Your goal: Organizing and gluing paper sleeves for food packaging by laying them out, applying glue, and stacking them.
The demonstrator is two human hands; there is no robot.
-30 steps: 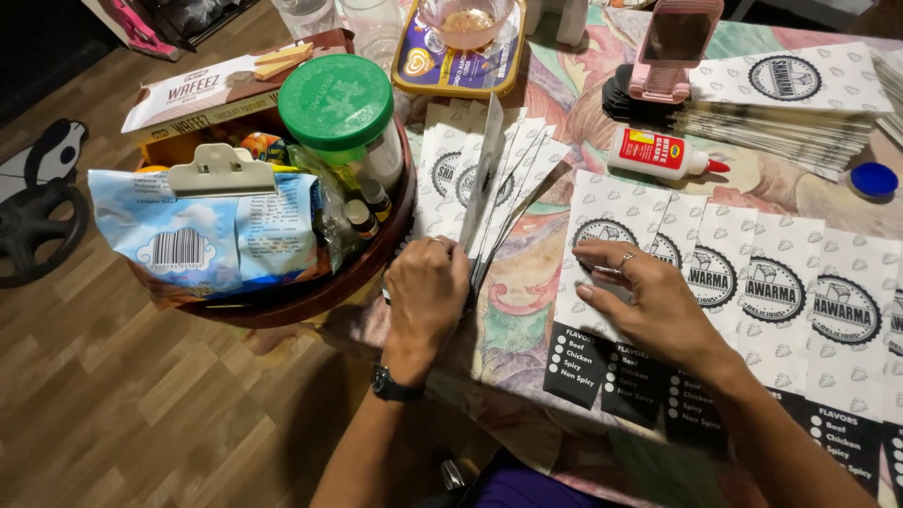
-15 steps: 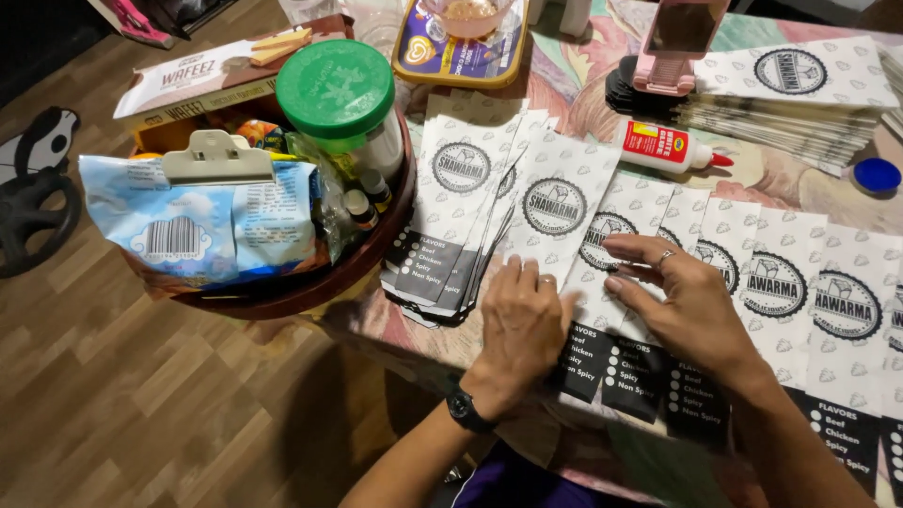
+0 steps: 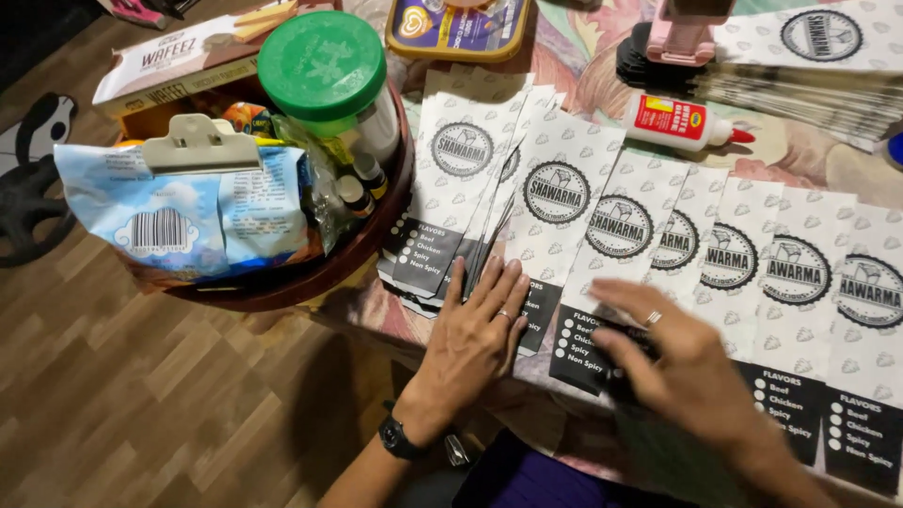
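left: basket (image 3: 376,246) blocks | far: glue bottle (image 3: 679,122) | near: open

Both hands (image 3: 475,329) (image 3: 682,362) rest flat, apparently, on paper sleeves (image 3: 616,226).

We are seeing white paper bags (image 3: 658,226) with round black emblems lying overlapped; a red-labelled glue bottle (image 3: 682,122) is lying behind; a clipped blue snack bag (image 3: 179,216) is sitting left.
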